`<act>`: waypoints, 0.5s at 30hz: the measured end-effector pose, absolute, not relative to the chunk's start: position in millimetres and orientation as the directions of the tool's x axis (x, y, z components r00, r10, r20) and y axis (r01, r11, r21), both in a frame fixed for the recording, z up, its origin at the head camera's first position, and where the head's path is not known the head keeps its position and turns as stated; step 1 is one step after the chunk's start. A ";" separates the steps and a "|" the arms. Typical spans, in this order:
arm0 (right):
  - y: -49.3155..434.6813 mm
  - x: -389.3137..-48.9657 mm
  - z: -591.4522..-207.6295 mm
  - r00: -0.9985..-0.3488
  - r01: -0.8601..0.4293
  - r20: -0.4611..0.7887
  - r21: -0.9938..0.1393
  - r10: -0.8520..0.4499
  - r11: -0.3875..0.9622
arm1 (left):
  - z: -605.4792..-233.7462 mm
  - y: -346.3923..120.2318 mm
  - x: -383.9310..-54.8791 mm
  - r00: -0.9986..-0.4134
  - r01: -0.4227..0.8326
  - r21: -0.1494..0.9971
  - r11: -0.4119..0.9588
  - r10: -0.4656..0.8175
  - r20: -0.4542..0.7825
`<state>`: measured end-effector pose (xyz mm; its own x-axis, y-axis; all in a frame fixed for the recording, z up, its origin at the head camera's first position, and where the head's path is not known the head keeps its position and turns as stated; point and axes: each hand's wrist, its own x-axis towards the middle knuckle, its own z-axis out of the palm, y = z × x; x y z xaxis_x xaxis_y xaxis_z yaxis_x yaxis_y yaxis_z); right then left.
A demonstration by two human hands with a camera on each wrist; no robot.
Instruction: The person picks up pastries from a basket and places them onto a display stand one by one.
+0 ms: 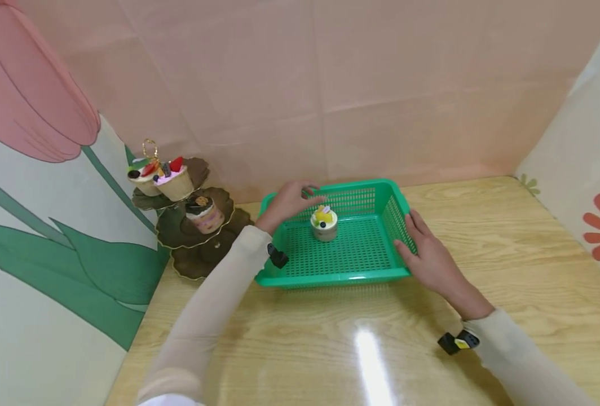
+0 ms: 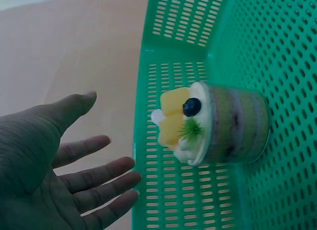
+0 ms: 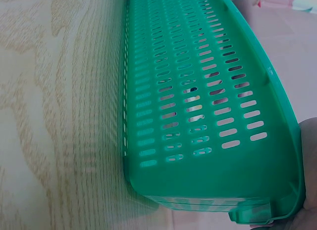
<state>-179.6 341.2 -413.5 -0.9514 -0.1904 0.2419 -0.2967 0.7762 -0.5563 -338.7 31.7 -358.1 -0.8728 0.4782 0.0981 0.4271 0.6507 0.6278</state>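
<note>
A green plastic basket (image 1: 330, 276) holds one dessert cup (image 1: 324, 225), topped with cream, yellow fruit pieces and a blueberry. My left hand (image 1: 290, 200) hovers over the back left part of the basket, apart from the cup. The left wrist view shows that hand (image 2: 74, 175) with fingers spread and nothing in them, beside the cup (image 2: 235, 123). At the basket's right end, my right hand (image 1: 429, 256) grips the rim, thumb toward the front. Only a sliver of the right hand (image 3: 309, 165) shows in the right wrist view, at the basket rim.
Left of the basket stands a dark tiered stand (image 1: 178, 223) with gold edges. Its top tier carries a pink-cream cup (image 1: 175, 183) and a fruit-topped cup (image 1: 145, 179); a chocolate-topped cup (image 1: 206, 214) sits one tier lower. A pink backdrop (image 1: 330, 101) rises behind the wooden table (image 1: 482, 237).
</note>
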 end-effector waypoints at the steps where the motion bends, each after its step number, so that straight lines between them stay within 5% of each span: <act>1: 341.2 -179.8 -413.8 -0.951 -0.298 0.243 -0.557 -0.191 0.776 | -361.2 32.2 -339.7 -0.868 0.426 0.642 0.638 0.488 0.092; 15: 340.4 -177.9 -412.7 -0.955 -0.286 0.237 -0.557 -0.180 0.780 | -390.5 33.9 -346.3 -0.878 0.371 0.650 0.663 0.479 0.013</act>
<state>-177.9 340.4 -412.7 -0.9546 -0.1805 0.2369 -0.2857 0.7795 -0.5574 -346.3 33.9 -390.5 -0.8779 0.4787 0.0129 0.3712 0.6631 0.6500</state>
